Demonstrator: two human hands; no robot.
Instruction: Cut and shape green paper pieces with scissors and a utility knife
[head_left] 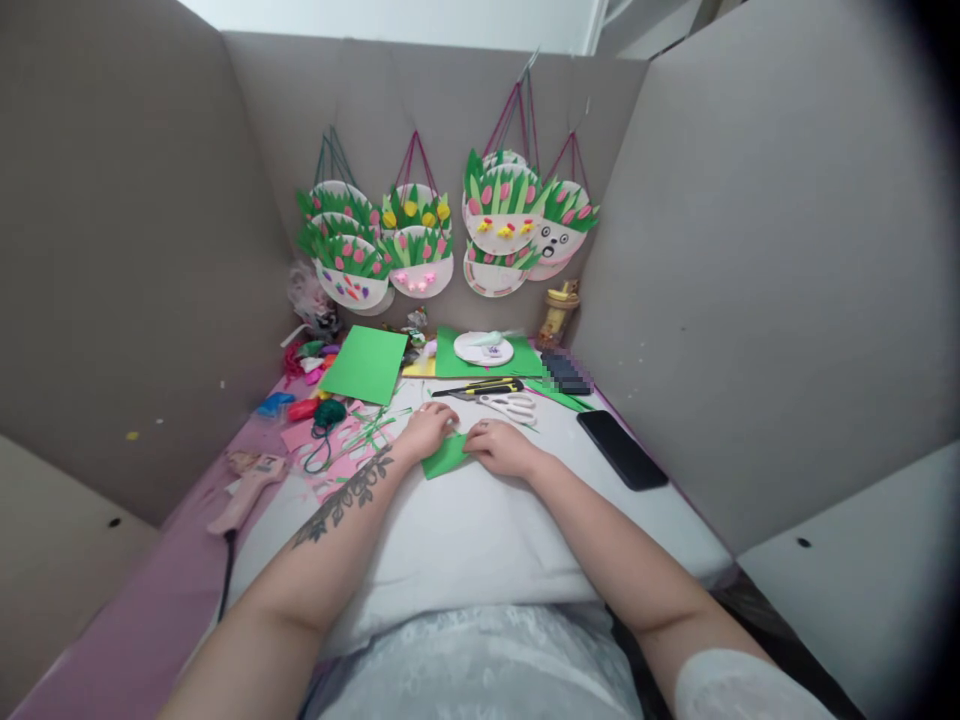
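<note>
A small piece of green paper (444, 458) lies on the white table cover in front of me. My left hand (429, 430) rests over its upper left part with fingers bent, thumb side toward the paper. From the other side, my right hand (499, 446) pinches the paper's right edge between thumb and fingers. Just beyond my hands lie white-handled scissors (511, 407) and a yellow and black utility knife (491, 387). Thin green paper strips (379, 428) and pink paper scraps (341, 445) are scattered to the left.
At the left lies a pink glue gun (251, 490) with a cord, near a dark green yarn ball (330, 413). A green sheet (365, 365) and paper plates (484, 348) are at the back. A black phone (622, 450) lies right. Paper-plate flower baskets (502, 230) hang on the grey partition.
</note>
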